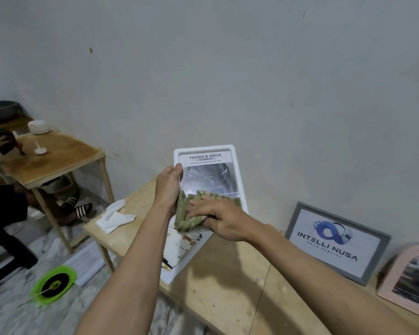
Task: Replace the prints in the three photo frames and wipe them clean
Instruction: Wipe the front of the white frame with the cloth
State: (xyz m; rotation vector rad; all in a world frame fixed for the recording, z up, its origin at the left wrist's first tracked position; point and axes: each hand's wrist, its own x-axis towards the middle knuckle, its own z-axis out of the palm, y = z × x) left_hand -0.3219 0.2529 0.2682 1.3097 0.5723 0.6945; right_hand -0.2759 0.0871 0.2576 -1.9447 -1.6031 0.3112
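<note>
Green cloth: a ribbed, olive-green cloth (198, 211) lies on the lower part of the white frame's face, at the centre of the picture.
Right hand: the right hand (218, 220) lies flat on the cloth with fingers fairly straight and spread, pressing it against the glass; it curls round nothing.
Left hand: the left hand (168, 187) grips the frame's left edge, thumb over the front rim, fingers out of sight behind.
White frame: the white frame (204, 151) is held upright, long axis running up the picture, leaning toward the wall; a "TOUGH & AGILE" print shows inside.
Key relation: the unwiped upper glass lies above the right hand, along the long axis; my judgement is that the wipe should travel upward while the left hand steadies the frame.
Arms: both forearms reach in from the bottom edge, the right crossing in from lower right.
Table: a pale wooden table (227, 281) sits below, with loose prints (181, 252) just under the frame.
Other frames: a grey frame (336, 243) and a pink frame (406, 281) lean on the wall at lower right.
Left side: paper scraps (114, 216) lie on the table's left corner.
</note>
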